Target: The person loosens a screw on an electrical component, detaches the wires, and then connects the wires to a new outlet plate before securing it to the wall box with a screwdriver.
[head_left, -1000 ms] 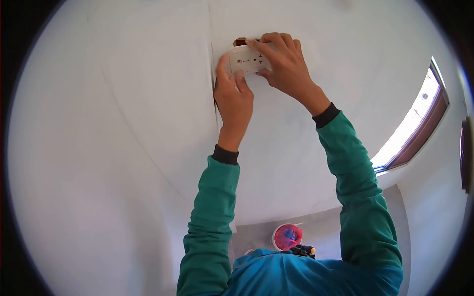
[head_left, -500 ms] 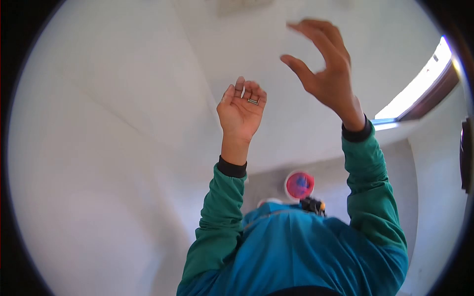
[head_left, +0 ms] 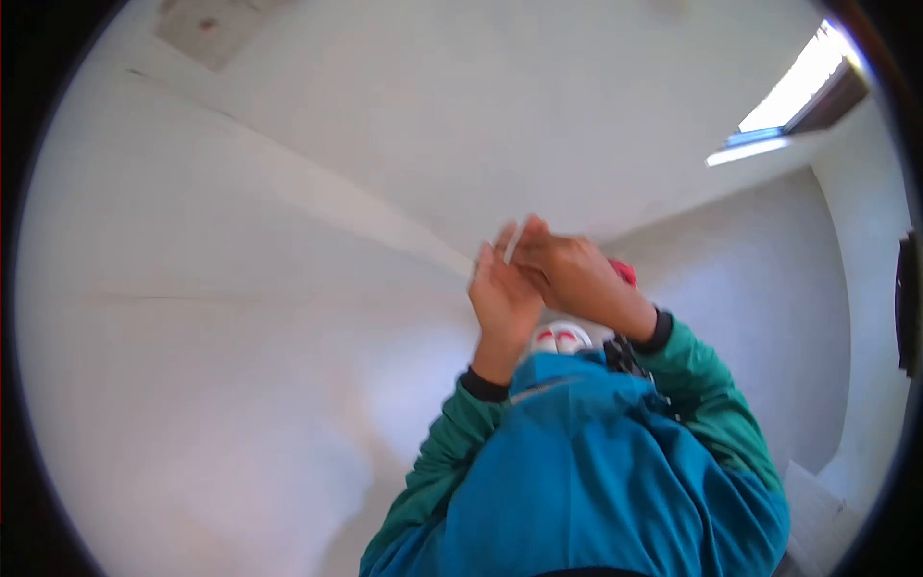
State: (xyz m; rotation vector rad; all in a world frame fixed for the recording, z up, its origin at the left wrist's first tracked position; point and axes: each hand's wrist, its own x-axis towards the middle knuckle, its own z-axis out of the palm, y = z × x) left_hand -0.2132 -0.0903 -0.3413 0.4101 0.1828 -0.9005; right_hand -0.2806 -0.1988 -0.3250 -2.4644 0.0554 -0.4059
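Observation:
My left hand (head_left: 505,303) is raised with the palm up and the fingers stretched out, slightly blurred. Over its palm lies my right hand (head_left: 577,274), back upward, its fingertips at the left fingers and palm. Motion smear and overlap hide the tips of the right fingers, and I see no object between the hands. Both wrists come out of black cuffs on green sleeves (head_left: 707,385). Behind the right wrist a bit of something red (head_left: 624,272) shows.
White walls (head_left: 240,385) close in on the left and ahead. A bright window (head_left: 793,82) is at upper right, above grey floor (head_left: 740,260). Below the hands are white and red footwear (head_left: 558,338) and a dark item (head_left: 620,354) at the blue garment (head_left: 577,462).
My right hand has come down and left from high up onto my left palm. My left hand has lowered and shifted right. The view has turned, and the red tub is mostly covered.

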